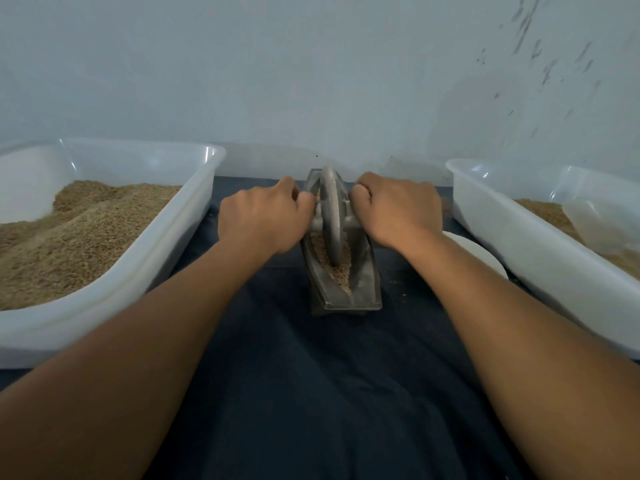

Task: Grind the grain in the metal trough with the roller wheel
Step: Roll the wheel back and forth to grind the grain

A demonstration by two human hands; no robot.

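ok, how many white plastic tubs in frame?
2. A left tub beside the left arm, heaped with grain, and a right tub beside the right arm, holding grain and a clear scoop. Both run past the frame edges.

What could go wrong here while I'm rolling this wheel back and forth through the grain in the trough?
Grain lies heaped at the near end of the narrow metal trough, so a hard stroke of the roller wheel may push some over onto the dark cloth. Your left hand and right hand grip the axle right beside the trough's walls, so knuckles could scrape. The trough appears unclamped on the cloth and may slide or tip.
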